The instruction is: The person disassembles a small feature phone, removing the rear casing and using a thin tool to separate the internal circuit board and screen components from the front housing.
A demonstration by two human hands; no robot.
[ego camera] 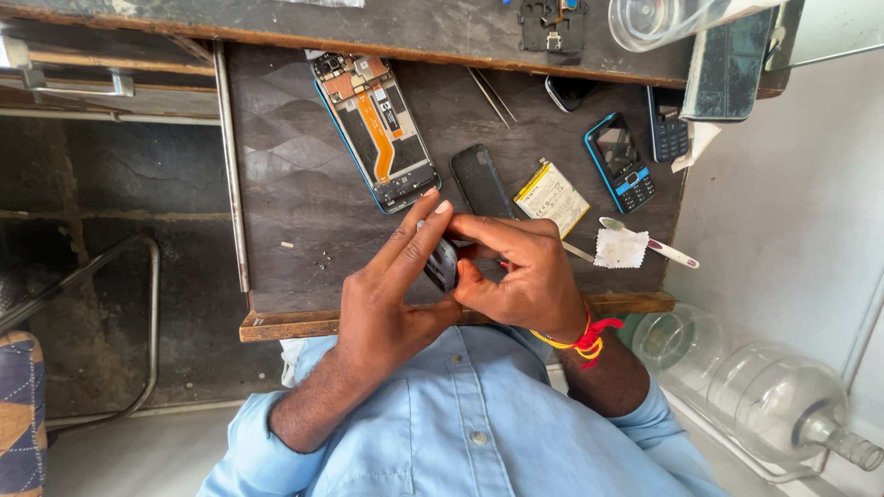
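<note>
Two hands, left hand [387,299] and right hand [520,271], meet over one tabletop [285,193]. One opened smartphone [376,131] shows its insides. Two keypad phones: one blue-edged [620,162], one dark [668,134]. One black back cover [480,179], one battery [552,196], one toothbrush [649,242], two clear water jugs [737,387].

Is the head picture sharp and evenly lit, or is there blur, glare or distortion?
Head view: soft daylight, faint shadows; both hands and the small dark phone part they hold are sharp; the clear plastic bottle shines slightly; the wooden tray edge bends from wide-lens distortion.
</note>
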